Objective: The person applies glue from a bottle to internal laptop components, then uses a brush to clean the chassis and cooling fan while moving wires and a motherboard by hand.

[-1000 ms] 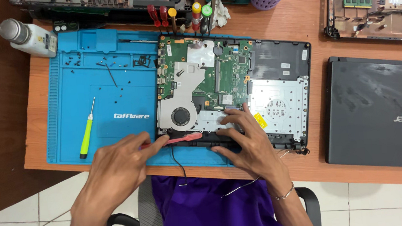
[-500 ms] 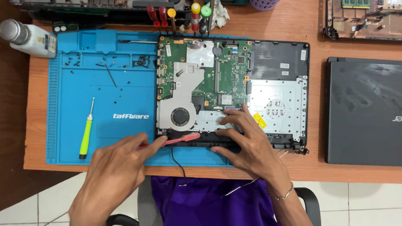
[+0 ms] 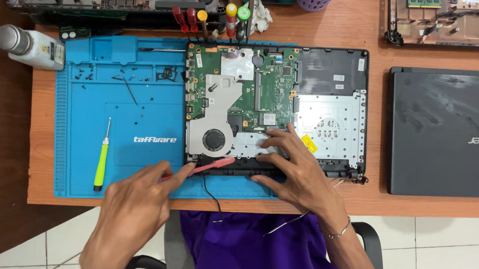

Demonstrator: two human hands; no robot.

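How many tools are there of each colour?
Red screwdrivers: 2
Yellow screwdrivers: 2
Green screwdrivers: 2
Pink pry tool: 1
Total: 7

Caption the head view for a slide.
Left hand works a red pry tool along the opened laptop front edge; right hand steadies it.

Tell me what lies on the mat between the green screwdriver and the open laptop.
In the head view, only bare blue mat with white lettering separates the green screwdriver from the open laptop; loose screws sit farther up.
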